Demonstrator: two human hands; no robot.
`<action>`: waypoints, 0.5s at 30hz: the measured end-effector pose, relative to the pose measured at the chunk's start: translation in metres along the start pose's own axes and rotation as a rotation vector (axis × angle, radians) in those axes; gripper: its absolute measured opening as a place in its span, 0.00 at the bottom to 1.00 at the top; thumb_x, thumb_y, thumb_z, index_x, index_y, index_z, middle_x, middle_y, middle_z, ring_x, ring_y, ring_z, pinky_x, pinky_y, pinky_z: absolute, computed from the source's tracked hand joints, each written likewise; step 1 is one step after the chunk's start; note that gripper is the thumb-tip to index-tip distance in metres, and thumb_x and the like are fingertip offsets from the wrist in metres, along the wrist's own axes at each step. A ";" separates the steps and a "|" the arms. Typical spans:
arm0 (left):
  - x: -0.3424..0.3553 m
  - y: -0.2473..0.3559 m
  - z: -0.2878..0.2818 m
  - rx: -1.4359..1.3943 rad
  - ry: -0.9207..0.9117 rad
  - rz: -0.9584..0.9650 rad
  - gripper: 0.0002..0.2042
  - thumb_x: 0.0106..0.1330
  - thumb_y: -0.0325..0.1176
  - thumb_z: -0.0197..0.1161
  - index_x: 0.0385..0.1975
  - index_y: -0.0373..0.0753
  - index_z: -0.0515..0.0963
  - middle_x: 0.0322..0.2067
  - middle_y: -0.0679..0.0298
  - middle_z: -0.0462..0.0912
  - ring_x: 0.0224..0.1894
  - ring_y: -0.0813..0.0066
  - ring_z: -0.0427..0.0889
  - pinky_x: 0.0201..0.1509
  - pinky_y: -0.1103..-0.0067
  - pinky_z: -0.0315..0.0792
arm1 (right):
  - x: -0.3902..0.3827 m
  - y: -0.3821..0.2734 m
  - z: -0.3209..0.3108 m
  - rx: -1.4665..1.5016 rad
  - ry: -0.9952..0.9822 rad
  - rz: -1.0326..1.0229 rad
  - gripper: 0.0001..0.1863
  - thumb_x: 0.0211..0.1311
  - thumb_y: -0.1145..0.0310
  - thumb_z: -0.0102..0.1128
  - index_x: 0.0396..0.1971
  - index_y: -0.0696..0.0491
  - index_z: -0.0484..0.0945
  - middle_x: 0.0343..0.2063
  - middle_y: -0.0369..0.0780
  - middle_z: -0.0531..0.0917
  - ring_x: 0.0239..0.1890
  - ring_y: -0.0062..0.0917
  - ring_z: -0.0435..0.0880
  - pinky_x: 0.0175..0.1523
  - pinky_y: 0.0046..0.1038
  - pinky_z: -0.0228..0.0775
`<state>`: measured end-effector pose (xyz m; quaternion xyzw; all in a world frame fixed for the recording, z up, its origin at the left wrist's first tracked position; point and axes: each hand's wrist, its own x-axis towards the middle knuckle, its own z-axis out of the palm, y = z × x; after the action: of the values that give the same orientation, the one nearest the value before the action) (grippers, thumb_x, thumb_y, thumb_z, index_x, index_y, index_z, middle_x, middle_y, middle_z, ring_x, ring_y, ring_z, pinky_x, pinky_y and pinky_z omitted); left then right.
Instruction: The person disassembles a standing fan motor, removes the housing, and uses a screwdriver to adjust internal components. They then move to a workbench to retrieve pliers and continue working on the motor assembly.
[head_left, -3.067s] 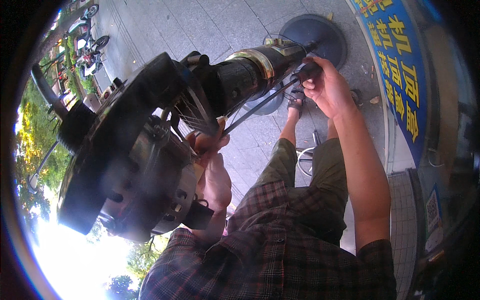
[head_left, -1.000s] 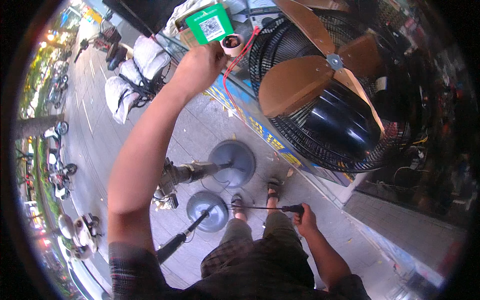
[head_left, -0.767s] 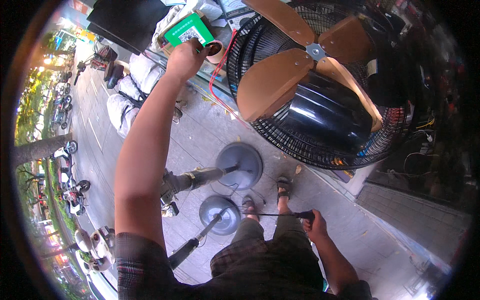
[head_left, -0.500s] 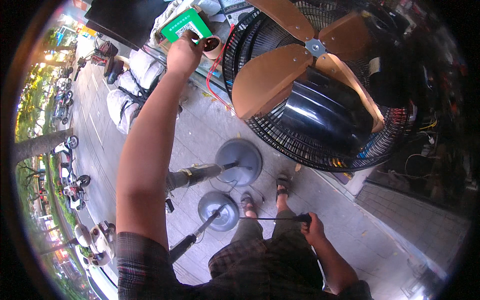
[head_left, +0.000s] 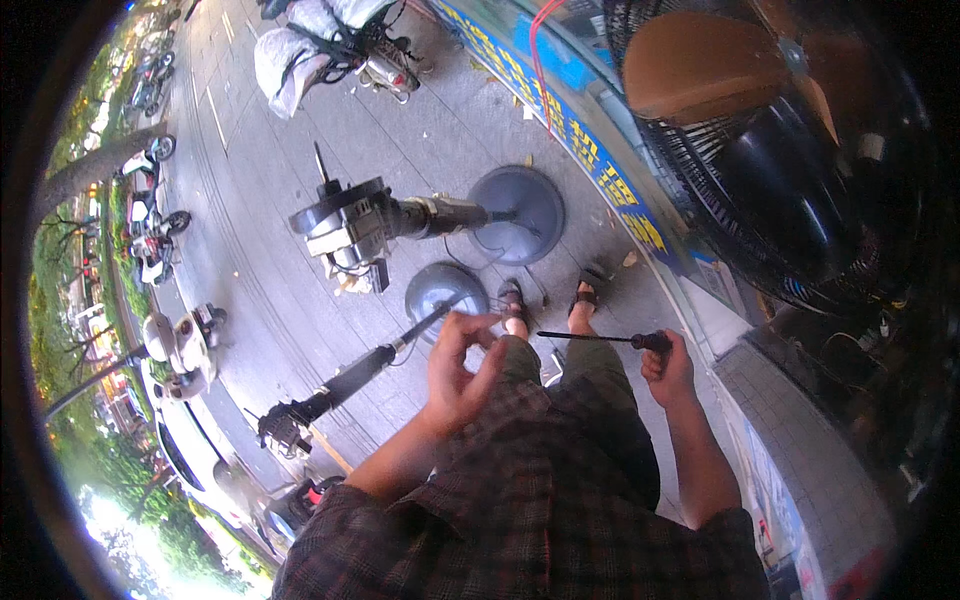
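My right hand (head_left: 675,372) is closed round the handle of a long thin screwdriver (head_left: 590,337), whose dark shaft points left across my legs. In front of my body, my left hand (head_left: 458,372) has its thumb and fingers bent together in a pinch; anything between the tips is too small to make out. It sits a little left of the screwdriver's tip, not touching it. Beyond it stands a pedestal fan with a bare motor head (head_left: 345,235) and a round grey base (head_left: 517,215). A second fan stand (head_left: 350,385) leans toward the lower left.
A large fan with brown blades (head_left: 705,65) and a black wire cage fills the upper right, above a counter with a blue printed banner (head_left: 560,125). White wrapped bundles (head_left: 290,65) lie at the top. Scooters (head_left: 150,225) and a white car (head_left: 188,440) line the left.
My left hand has come back from the small cup beside the green card on the counter to in front of my body. My view has shifted; my right hand still holds the screwdriver.
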<state>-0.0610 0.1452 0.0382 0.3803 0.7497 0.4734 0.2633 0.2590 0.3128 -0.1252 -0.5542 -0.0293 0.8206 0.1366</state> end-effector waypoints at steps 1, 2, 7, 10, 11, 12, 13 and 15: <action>-0.022 -0.007 -0.002 -0.091 0.056 -0.237 0.15 0.67 0.24 0.68 0.52 0.32 0.77 0.38 0.60 0.79 0.37 0.74 0.78 0.45 0.76 0.74 | 0.001 -0.002 0.000 0.005 -0.001 0.002 0.18 0.78 0.51 0.49 0.31 0.48 0.69 0.18 0.33 0.64 0.17 0.20 0.61 0.22 0.27 0.51; -0.036 -0.011 -0.008 -0.170 0.110 -0.477 0.15 0.67 0.26 0.69 0.52 0.32 0.77 0.39 0.61 0.80 0.37 0.74 0.78 0.48 0.77 0.74 | 0.000 -0.005 0.009 0.015 -0.010 0.015 0.18 0.78 0.51 0.49 0.32 0.48 0.69 0.18 0.32 0.64 0.17 0.20 0.61 0.22 0.27 0.52; -0.030 -0.050 -0.061 -0.241 0.536 -0.266 0.25 0.72 0.25 0.65 0.65 0.36 0.62 0.61 0.57 0.69 0.60 0.69 0.71 0.64 0.72 0.68 | 0.006 0.000 0.046 -0.040 -0.101 -0.008 0.18 0.80 0.47 0.51 0.38 0.47 0.72 0.20 0.30 0.62 0.19 0.18 0.61 0.24 0.25 0.51; 0.010 -0.043 -0.089 -0.065 0.539 -0.175 0.51 0.64 0.48 0.75 0.79 0.40 0.46 0.74 0.47 0.55 0.74 0.54 0.60 0.75 0.57 0.60 | 0.009 0.008 0.081 -0.007 -0.113 0.002 0.18 0.80 0.47 0.50 0.37 0.46 0.72 0.20 0.30 0.62 0.20 0.17 0.61 0.24 0.24 0.52; 0.022 -0.044 -0.092 -0.054 0.520 -0.136 0.52 0.63 0.47 0.76 0.79 0.40 0.46 0.74 0.46 0.56 0.74 0.54 0.62 0.74 0.58 0.61 | 0.012 0.012 0.087 -0.020 -0.135 -0.020 0.18 0.80 0.47 0.50 0.37 0.47 0.71 0.20 0.29 0.62 0.21 0.16 0.62 0.25 0.23 0.52; 0.031 -0.045 -0.095 -0.045 0.499 -0.098 0.53 0.62 0.47 0.77 0.79 0.41 0.45 0.73 0.45 0.57 0.73 0.54 0.64 0.73 0.60 0.63 | 0.015 0.015 0.091 -0.013 -0.144 -0.020 0.18 0.80 0.47 0.50 0.37 0.47 0.71 0.20 0.29 0.63 0.21 0.16 0.62 0.25 0.23 0.53; 0.041 -0.040 -0.097 -0.059 0.471 -0.124 0.54 0.61 0.46 0.78 0.79 0.41 0.45 0.72 0.45 0.59 0.70 0.55 0.67 0.71 0.62 0.65 | 0.019 0.018 0.094 0.003 -0.158 -0.016 0.18 0.80 0.47 0.50 0.38 0.47 0.72 0.20 0.29 0.63 0.21 0.16 0.62 0.25 0.22 0.53; 0.052 -0.032 -0.100 -0.084 0.445 -0.171 0.57 0.58 0.44 0.82 0.79 0.41 0.44 0.68 0.47 0.65 0.61 0.61 0.77 0.62 0.69 0.73 | 0.024 0.023 0.101 -0.002 -0.174 -0.027 0.18 0.80 0.47 0.49 0.39 0.48 0.72 0.20 0.29 0.63 0.21 0.16 0.62 0.26 0.22 0.54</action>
<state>-0.1769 0.1287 0.0485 0.1904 0.7984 0.5522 0.1461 0.1532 0.3077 -0.1128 -0.4805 -0.0496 0.8637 0.1439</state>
